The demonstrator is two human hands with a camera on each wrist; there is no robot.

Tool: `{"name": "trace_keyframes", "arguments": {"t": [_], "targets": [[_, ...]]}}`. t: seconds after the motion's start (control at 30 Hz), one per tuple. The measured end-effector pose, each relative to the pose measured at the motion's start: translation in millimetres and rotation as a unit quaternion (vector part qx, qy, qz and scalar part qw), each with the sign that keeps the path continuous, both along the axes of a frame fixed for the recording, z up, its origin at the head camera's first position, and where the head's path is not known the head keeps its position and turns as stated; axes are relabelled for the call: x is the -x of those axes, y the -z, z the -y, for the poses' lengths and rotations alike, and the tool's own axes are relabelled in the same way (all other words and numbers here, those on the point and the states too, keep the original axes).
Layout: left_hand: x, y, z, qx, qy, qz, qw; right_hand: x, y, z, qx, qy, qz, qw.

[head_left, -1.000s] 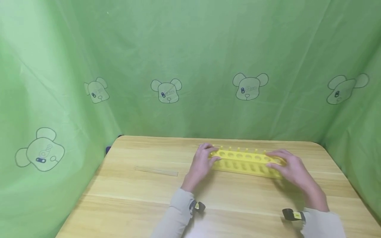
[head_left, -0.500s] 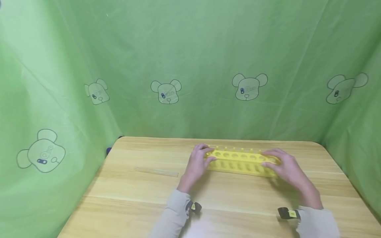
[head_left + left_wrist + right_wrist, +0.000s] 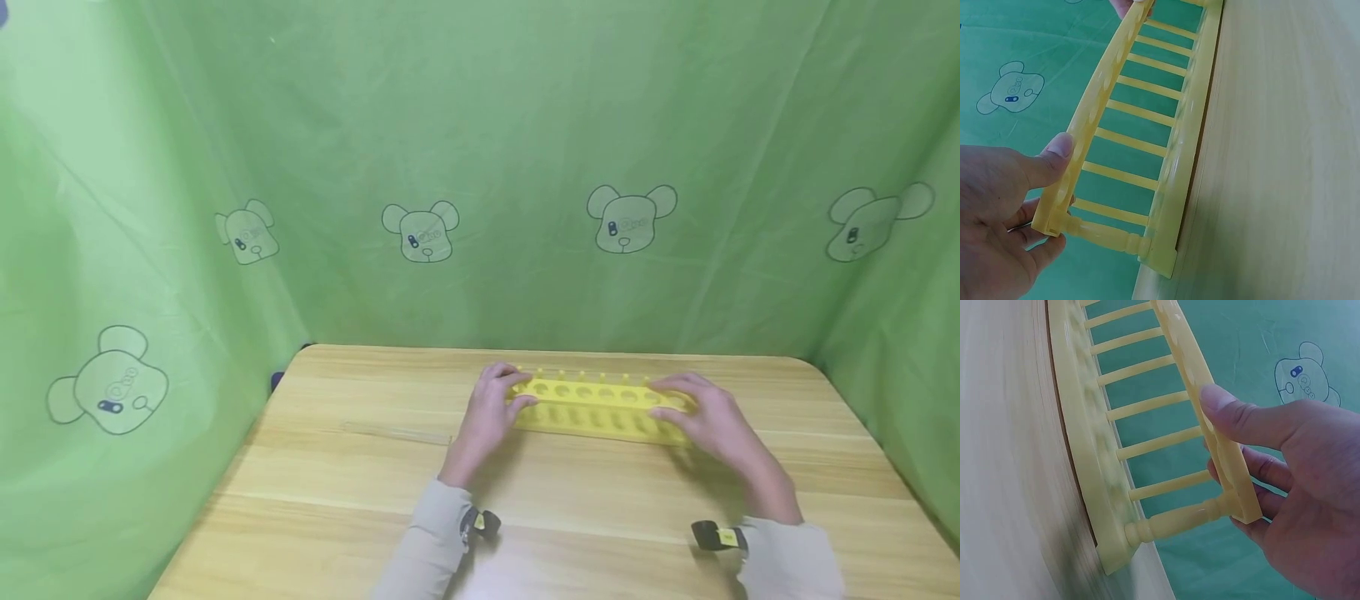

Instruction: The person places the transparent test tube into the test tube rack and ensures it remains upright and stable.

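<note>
With my left hand (image 3: 487,412) and right hand (image 3: 716,421) I grip 2 ends of the yellow test-tube rack (image 3: 588,404), near the far edge of the wooden table (image 3: 600,500), before the green curtain (image 3: 517,125). A thin transparent stick (image 3: 397,433) lies just beside my left wrist. Only the wrist views show the turned end posts (image 3: 1104,235).
</note>
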State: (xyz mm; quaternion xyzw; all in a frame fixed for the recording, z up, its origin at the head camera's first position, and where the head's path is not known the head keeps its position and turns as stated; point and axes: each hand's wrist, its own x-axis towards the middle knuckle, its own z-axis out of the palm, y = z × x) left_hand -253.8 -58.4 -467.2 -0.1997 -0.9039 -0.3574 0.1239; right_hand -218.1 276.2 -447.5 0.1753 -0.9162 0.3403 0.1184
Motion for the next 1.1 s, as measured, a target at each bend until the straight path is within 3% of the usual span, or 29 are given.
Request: {"name": "trace_keyframes", "arguments": {"t": [0.33, 0.9, 1.1], "targets": [[0.4, 1.0, 12.0, -0.001, -0.005, 0.014, 0.9999, 3.2, 1.3, 10.0, 0.000, -0.009, -0.004, 1.000], [3.1, 1.3, 29.3, -0.003, -0.008, 0.006, 0.9999, 8.4, 0.7, 26.8, 0.010, -0.015, 0.012, 1.000], [3.9, 1.2, 34.6, -0.016, -0.001, 0.000, 0.9999, 11.4, 2.1, 33.2, 0.005, -0.019, -0.005, 1.000]]}}
